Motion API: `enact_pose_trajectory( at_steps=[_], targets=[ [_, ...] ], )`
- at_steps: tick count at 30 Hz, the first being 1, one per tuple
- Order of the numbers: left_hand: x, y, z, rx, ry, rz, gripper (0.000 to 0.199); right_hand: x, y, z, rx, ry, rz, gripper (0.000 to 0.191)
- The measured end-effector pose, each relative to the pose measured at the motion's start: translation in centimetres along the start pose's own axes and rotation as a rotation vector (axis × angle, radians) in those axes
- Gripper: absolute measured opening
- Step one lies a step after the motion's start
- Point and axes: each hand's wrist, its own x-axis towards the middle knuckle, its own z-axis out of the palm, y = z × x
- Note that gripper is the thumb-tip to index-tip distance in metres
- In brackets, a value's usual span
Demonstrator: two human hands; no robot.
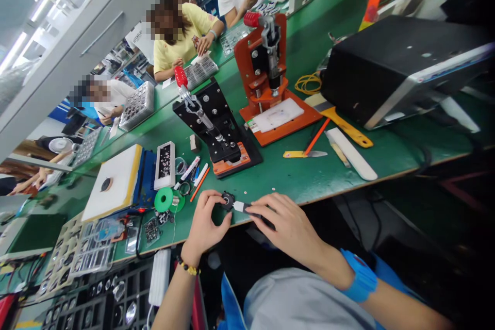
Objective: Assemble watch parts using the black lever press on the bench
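Note:
At the front edge of the green bench, my left hand [207, 221] is closed around a small round black part [227, 200], with a finger on its rim. My right hand [288, 224] grips a dark, flat tool [255, 210] that has a pale rectangular end [238, 207]. That pale end points at the round part and lies right beside it; whether they touch is unclear. A beaded bracelet is on my left wrist, a blue band on my right.
A black toggle press [212, 124] and an orange press [266, 77] stand behind my hands. Left are a green solder spool [164, 199], pens, a white parts box [164, 165] and a white pad [112, 183]. Right are a yellow scraper [350, 131] and a black machine [390, 62]. People sit opposite.

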Motion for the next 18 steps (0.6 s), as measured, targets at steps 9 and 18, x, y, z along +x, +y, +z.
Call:
enact_pose_trajectory(
  at_steps=[9,18],
  targets=[
    [0.21,-0.19,0.33,0.002,0.028,0.008,0.027,0.17,-0.13,0.19,-0.007,-0.024,0.053,0.015],
    [0.28,-0.46,0.33,-0.026,0.047,0.021,0.027,0.56,-0.44,0.16,0.028,0.000,0.053,0.014]
  ],
)
